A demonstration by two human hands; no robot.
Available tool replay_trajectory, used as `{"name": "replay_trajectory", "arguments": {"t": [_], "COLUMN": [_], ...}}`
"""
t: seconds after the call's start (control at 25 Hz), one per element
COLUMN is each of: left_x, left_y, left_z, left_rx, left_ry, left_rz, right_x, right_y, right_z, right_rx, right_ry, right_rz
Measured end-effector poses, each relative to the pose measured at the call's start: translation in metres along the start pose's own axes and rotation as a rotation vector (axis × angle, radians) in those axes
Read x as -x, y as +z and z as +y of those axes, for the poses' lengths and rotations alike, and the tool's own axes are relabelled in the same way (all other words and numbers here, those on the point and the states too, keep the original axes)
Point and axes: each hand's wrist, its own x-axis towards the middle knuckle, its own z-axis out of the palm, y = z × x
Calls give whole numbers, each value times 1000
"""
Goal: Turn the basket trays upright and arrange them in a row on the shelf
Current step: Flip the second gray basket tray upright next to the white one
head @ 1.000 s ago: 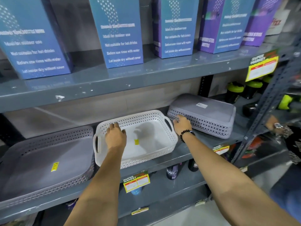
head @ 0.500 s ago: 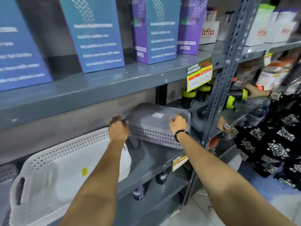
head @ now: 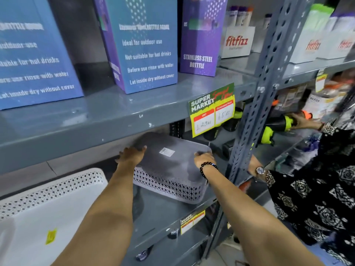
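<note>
Lying upside down: grey perforated plastic basket tray (head: 169, 167) is resting bottom-up on the grey metal shelf (head: 163, 217).
Left hand (head: 132, 155): is pressing on the tray's left far corner, fingers spread.
Right hand (head: 204, 160): is gripping the tray's right edge, fingers curled together.
White perforated plastic basket tray (head: 48, 212): is sitting upright, well left.

A shop — grey steel shelving (head: 119, 120) stocked with boxed bottles (head: 146, 43), and a "SUPER MARKET" price tag (head: 212, 110) clipped to the edge.

Basket (head: 169, 169) right of tray (head: 48, 208) (on shelf (head: 163, 217))
</note>
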Motion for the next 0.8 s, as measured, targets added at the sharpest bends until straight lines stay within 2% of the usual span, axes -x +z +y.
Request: {"name": "replay_trajectory", "arguments": {"t": [0.16,0.24,0.4,0.48,0.56,0.64,0.68,0.76,0.8], "left_x": [5,4,27,36,41,49,51,61,67], "left_y": [-5,-7,-21,-31,-39,-47,-49,-52,-53], "left_z": [-8,-15,-21,-25,-33,-44,-51,-68,-75], "left_rx": [86,80,234,466,706,991,1169,1342,1313], "left_ry": [-98,-139,-168,-153,-133,-53,-33,-45,-59], "left_rz": [-48,-67,57,222,386,414,390,312,264], "right_x": [-5,-4,2,10,17,23,21,21,21], "right_y": [-5,-7,-17,-19,-20,-25,-27,-24,-19], "right_z": [-3,-10,-29,-38,-43,-46,-43,-29,-21], "right_rx": [-146,-279,-406,-539,-892,-1289,-1398,-1495,-1501], "right_ry": [90,133,84,-3,-83,-24,15,53,65], "right_rz": [-20,26,176,224,265,237,208,110,42]}}
